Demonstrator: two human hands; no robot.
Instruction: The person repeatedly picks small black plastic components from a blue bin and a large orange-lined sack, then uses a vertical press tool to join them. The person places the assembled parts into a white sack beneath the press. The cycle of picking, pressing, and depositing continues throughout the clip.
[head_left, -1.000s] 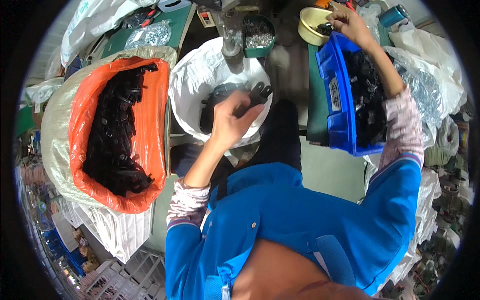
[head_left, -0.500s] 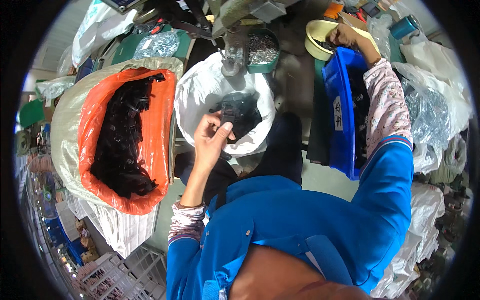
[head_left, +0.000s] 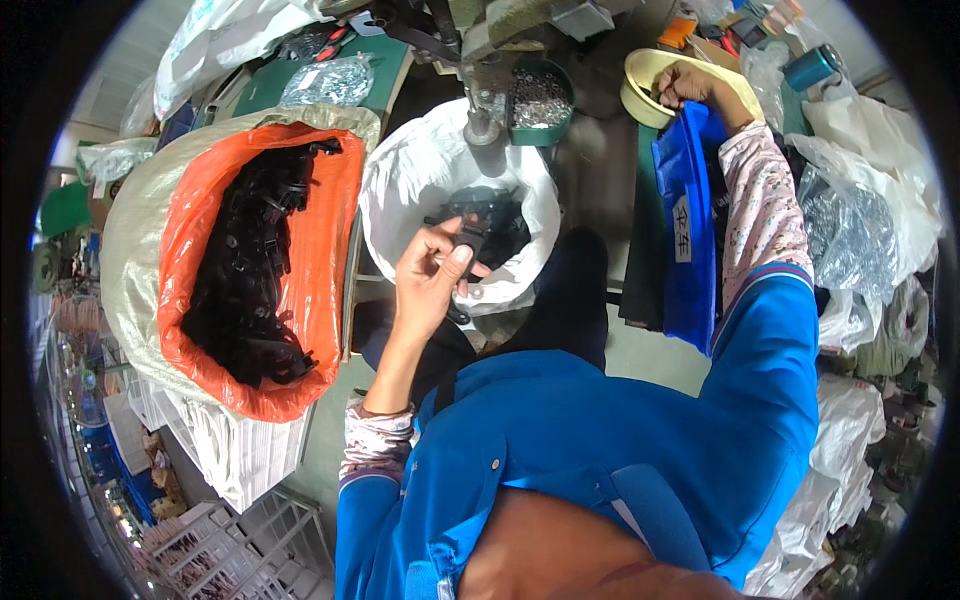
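In my left hand (head_left: 432,268) a small black plastic part (head_left: 470,238) is pinched between thumb and fingers. It is held over a white sack (head_left: 385,190) with its mouth rolled open and more black plastic parts (head_left: 508,228) inside. Over at the far right, my right hand (head_left: 688,86) reaches into a yellow basin (head_left: 645,108). Its fingers are curled together, and whatever they hold is hidden. My right forearm passes above a blue bin (head_left: 683,225) containing dark parts.
To the left stands a big sack with an orange liner (head_left: 325,240), full of black plastic parts (head_left: 255,270). A metal machine tip (head_left: 481,128) hangs over the white sack's far rim, beside a green tray of small metal pieces (head_left: 540,100). Clear plastic bags (head_left: 850,225) lie at the right.
My left hand has turned the black part, which now shows a narrower side. The right hand remains at the yellow basin, its fingers more curled. The whole view has shifted slightly.
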